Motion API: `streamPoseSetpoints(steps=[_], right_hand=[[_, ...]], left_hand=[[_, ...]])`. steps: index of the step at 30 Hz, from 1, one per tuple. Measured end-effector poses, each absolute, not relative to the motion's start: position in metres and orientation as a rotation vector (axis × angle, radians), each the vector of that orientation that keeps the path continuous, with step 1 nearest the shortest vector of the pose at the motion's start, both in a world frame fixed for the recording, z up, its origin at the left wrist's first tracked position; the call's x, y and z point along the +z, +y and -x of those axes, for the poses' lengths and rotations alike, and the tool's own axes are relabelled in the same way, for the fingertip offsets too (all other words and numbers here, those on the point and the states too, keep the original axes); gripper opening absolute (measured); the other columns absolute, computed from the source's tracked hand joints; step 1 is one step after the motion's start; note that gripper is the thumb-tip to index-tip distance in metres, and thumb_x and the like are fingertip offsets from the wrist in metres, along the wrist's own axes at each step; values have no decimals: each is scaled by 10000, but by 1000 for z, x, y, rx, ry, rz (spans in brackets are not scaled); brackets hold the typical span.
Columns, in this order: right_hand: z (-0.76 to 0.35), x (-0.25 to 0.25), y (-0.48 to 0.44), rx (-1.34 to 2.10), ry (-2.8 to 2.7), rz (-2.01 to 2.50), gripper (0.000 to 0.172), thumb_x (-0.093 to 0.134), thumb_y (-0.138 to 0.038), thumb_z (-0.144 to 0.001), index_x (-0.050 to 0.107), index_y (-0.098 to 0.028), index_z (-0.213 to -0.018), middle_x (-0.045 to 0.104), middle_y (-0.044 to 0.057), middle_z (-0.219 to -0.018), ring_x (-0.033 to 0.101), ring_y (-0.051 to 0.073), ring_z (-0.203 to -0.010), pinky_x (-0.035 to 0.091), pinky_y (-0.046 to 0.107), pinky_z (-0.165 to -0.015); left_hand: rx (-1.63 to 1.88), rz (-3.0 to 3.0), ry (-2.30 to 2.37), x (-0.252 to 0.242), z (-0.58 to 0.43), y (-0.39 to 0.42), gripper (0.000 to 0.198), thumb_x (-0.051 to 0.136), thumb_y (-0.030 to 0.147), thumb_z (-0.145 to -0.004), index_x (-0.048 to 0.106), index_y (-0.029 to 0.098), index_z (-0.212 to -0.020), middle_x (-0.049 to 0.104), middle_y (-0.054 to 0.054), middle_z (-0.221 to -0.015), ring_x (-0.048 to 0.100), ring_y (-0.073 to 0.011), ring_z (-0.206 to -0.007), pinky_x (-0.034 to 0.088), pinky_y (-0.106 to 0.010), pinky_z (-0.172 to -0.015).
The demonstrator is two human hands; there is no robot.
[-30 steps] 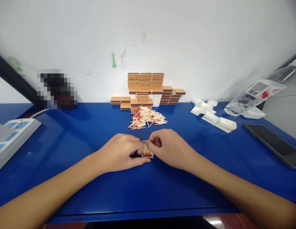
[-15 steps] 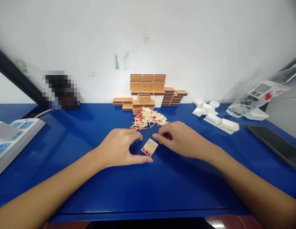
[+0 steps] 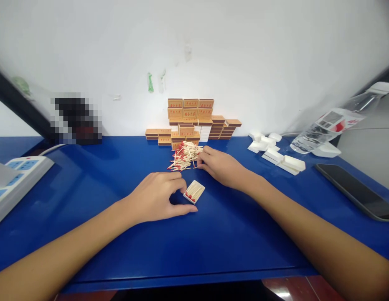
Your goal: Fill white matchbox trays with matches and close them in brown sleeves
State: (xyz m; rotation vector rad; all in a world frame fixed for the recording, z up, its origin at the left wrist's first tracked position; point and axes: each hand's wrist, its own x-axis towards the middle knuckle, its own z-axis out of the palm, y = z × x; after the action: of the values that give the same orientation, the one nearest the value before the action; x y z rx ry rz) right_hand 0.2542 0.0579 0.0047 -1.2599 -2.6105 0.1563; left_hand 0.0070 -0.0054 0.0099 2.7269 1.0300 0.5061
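Observation:
A small white tray of red-tipped matches (image 3: 194, 191) lies on the blue table (image 3: 119, 175). My left hand (image 3: 156, 196) rests beside it on the left, fingers curled apart around its near corner, holding nothing. My right hand (image 3: 217, 165) reaches to the loose pile of matches (image 3: 184, 155) further back, its fingertips closed on matches at the pile's right edge.
Stacked tan matchboxes (image 3: 191, 119) stand against the white wall. Empty white trays (image 3: 275, 152) lie at the right, with a plastic water bottle (image 3: 326, 127) and a dark phone (image 3: 357, 190) beyond. A white power strip (image 3: 15, 175) sits at the left edge.
Both hands let go of the filled tray, which now lies flat on the table. My right hand moved away and back to the match pile. My left hand stayed by the tray.

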Motion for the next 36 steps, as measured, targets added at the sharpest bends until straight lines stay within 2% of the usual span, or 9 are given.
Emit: streamPoseSetpoints(steps=[4, 9, 11, 13, 18, 24, 30, 32, 36], right_hand=[[-256, 11, 50, 290, -2498, 1213, 124, 485, -213, -1050, 573, -185, -968, 598, 86, -1040, 556, 185, -808, 435, 323, -750], [-255, 28, 29, 897, -2208, 1305, 314, 475, -430, -1053, 592, -200, -874, 588, 13, -816, 503, 163, -712, 404, 300, -650], [-252, 33, 17, 1128, -2194, 1368, 330, 499, -438, -1031, 618, -198, -838, 591, 0, -779, 504, 158, -706, 396, 297, -636], [-248, 36, 6, 1195, -2180, 1451, 284, 536, -413, -1006, 650, -199, -857, 607, -9, -774, 508, 153, -697, 389, 294, -619], [-242, 36, -5, 1039, -2195, 1627, 234, 577, -404, -988, 680, -216, -893, 649, -13, -758, 524, 150, -648, 378, 297, -579], [-254, 41, 5, 620, -2318, 1704, 332, 551, -363, -1014, 637, -208, -734, 658, 10, -718, 526, 155, -630, 356, 320, -595], [-259, 47, 3, 1030, -2536, 1290, 386, 483, -365, -1035, 702, -211, -757, 621, -8, -672, 492, 147, -592, 358, 306, -562], [-261, 48, 5, 982, -2514, 1262, 359, 504, -357, -1024, 697, -213, -757, 625, -8, -681, 506, 150, -612, 360, 301, -565], [-275, 43, 17, 626, -2446, 1491, 239, 629, -363, -965, 692, -214, -789, 652, 10, -728, 548, 159, -636, 360, 304, -576]], left_hand=[[480, -2719, 921, 10, -8, -8, 402, 732, 581, -933, 735, 179, -915, 611, 20, -775, 567, -128, -636, 393, -288, -595], [448, -2696, 888, 12, -10, -11, 340, 708, 512, -965, 732, 178, -907, 613, 19, -760, 570, -126, -627, 389, -281, -597], [445, -2703, 877, 13, -10, -11, 301, 702, 477, -975, 728, 181, -926, 622, 20, -765, 573, -128, -631, 389, -280, -599], [450, -2706, 856, 12, -10, -12, 253, 702, 442, -980, 728, 190, -980, 639, 23, -787, 579, -128, -639, 393, -278, -605], [486, -2729, 825, 10, -9, -12, 201, 679, 392, -1000, 727, 197, -1004, 648, 26, -788, 582, -130, -644, 398, -279, -612], [501, -2753, 945, 11, -10, -11, 229, 667, 411, -1007, 763, 204, -987, 643, 16, -769, 602, -138, -652, 400, -285, -611], [538, -2724, 1064, 13, -10, -10, 353, 692, 546, -965, 763, 202, -996, 674, 1, -777, 624, -156, -662, 409, -292, -601], [537, -2712, 1112, 14, -10, -10, 389, 708, 576, -943, 761, 198, -1015, 694, -7, -803, 635, -164, -675, 425, -296, -614], [513, -2701, 1174, 13, -10, -10, 415, 742, 566, -920, 750, 201, -1116, 713, -14, -861, 650, -171, -700, 451, -301, -643]])
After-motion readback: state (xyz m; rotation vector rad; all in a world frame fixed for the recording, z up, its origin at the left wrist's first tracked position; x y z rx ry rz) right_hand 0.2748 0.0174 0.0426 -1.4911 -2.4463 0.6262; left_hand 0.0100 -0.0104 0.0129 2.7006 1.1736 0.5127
